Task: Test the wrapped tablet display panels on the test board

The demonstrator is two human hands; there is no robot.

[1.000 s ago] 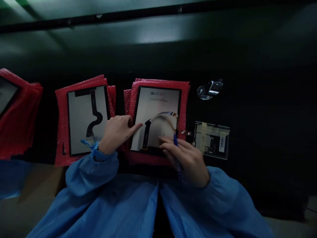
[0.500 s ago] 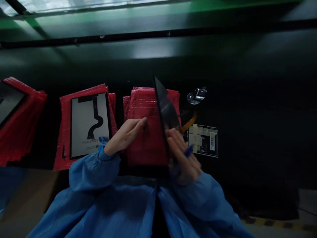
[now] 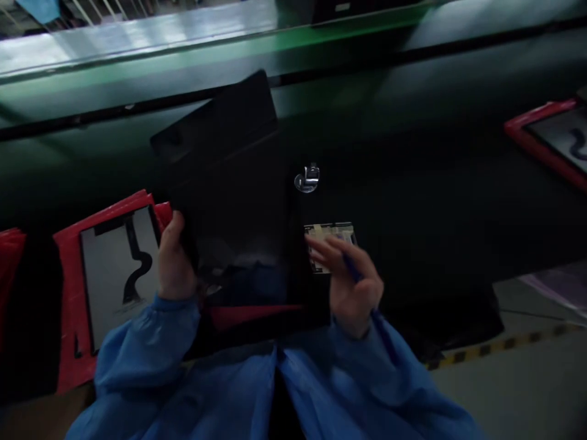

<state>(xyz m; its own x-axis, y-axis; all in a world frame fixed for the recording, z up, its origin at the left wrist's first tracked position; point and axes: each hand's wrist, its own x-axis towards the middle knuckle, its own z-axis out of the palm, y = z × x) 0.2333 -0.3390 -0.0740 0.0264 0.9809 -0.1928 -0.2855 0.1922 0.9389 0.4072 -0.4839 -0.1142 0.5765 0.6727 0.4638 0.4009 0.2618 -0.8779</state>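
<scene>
A large glossy black display panel point(image 3: 233, 201) is raised with its dark face toward me, tilted over a red bubble-wrap pouch point(image 3: 252, 316). My left hand point(image 3: 177, 263) grips its left edge, the thumb on the front and the other fingers hidden behind. At the panel's right side, my right hand point(image 3: 353, 287) is apart from it, fingers bent. A slim blue pen-like stick point(image 3: 352, 267) is tucked between those fingers. Behind the fingertips lies a small circuit panel with tan tape point(image 3: 342, 231), partly covered by the hand.
To the left, a white-backed display with a black ribbon cable point(image 3: 107, 275) lies on red bubble-wrap pouches point(image 3: 68, 305). A shiny metal piece point(image 3: 308, 178) sits beyond the circuit panel on the dark table point(image 3: 431, 201). Another display on red wrap point(image 3: 562, 137) is at far right.
The display panel has swung from edge-on to facing me and moved left. My left hand has gone from the red pouches to its left edge; my right hand has come off it. The view has turned right.
</scene>
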